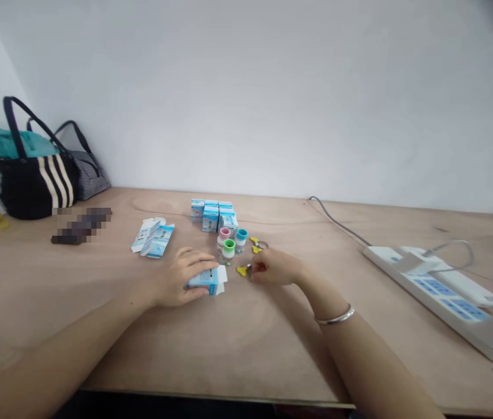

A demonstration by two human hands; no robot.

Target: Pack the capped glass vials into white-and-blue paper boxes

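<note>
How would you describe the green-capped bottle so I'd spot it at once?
On the wooden table, past the left hand and right hand, stand three bottles. The green-capped bottle stands nearest the hands; others have a pink cap and a blue cap.

A striped tote bag and a white power strip share the desk.

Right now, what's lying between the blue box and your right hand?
In the head view, a yellow piece lies on the wooden table, between the blue-and-white box and the right hand.
</note>
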